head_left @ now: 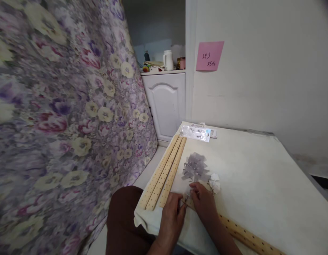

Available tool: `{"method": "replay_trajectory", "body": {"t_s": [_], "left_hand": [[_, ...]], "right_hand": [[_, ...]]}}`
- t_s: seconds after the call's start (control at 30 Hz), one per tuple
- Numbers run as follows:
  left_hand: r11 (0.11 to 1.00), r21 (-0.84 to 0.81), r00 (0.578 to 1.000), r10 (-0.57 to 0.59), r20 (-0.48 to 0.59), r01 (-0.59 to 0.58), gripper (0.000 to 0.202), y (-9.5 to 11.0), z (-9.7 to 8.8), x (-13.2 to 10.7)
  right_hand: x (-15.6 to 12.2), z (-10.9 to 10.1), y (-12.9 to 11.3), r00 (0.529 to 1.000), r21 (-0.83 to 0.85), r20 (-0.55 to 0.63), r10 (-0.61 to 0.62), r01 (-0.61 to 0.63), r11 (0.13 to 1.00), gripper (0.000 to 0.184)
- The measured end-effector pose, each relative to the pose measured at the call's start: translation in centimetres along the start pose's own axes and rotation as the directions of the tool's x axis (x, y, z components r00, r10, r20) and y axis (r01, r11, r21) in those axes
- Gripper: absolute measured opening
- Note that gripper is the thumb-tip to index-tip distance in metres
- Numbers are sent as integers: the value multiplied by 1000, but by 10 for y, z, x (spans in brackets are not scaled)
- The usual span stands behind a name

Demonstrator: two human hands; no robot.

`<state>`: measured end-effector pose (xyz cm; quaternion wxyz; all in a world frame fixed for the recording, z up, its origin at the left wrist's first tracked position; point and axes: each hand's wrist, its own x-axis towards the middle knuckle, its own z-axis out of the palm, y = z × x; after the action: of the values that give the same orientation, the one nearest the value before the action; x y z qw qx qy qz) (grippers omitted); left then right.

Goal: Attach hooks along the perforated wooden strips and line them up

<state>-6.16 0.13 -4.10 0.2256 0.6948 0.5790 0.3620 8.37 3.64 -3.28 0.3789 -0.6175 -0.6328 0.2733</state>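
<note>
My left hand is closed at the near-left end of a pale wooden strip with dark holes. A small shiny metal piece sits at that end by my fingertips. My right hand reaches across the strip, its fingers curled together close to the metal piece; what they pinch, if anything, is too small to make out. Just beyond the hands lies a pile of small clear plastic bags with metal bits among them. Crumpled white pieces rest beside my right hand.
Three more perforated wooden strips lie along the table's left edge. A clear blister pack is at the far left corner of the cloth-covered table. A floral curtain hangs at left; a white cabinet stands behind.
</note>
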Motion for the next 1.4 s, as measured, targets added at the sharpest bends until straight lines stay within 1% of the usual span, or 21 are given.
{"method": "replay_trajectory", "body": {"t_s": [0.23, 0.37, 0.47, 0.67, 0.83, 1.0, 1.23, 1.4], "left_hand": [[1000, 18, 1000, 4, 11, -4, 11, 2, -1, 0], [1000, 19, 1000, 10, 2, -10, 11, 2, -1, 0], [1000, 29, 1000, 12, -1, -12, 11, 1, 1, 0], [999, 36, 1000, 5, 21, -6, 11, 1, 1, 0], [999, 34, 1000, 13, 19, -13, 12, -1, 1, -1], [999, 34, 1000, 24, 7, -24, 10, 0, 0, -1], [999, 26, 999, 42, -16, -41, 8, 4, -1, -1], [998, 11, 997, 60, -38, -59, 9, 3, 0, -3]], "right_hand": [[-4, -7, -5, 999, -38, 38, -1, 3, 999, 31], [-6, -14, -7, 997, -24, 76, -13, 14, 1000, 34], [-6, -16, -8, 997, -14, 80, -11, 13, 1000, 36], [-6, -13, -7, 995, -10, 96, 5, -4, 1000, 36], [-4, -8, -1, 996, -10, 92, 1, 0, 1000, 36], [1, -5, 3, 994, 11, 103, 25, -26, 1000, 34], [-1, -8, -3, 997, -1, 73, -2, 2, 1000, 31], [-7, -7, -1, 1000, 32, -12, -12, 13, 999, 29]]}}
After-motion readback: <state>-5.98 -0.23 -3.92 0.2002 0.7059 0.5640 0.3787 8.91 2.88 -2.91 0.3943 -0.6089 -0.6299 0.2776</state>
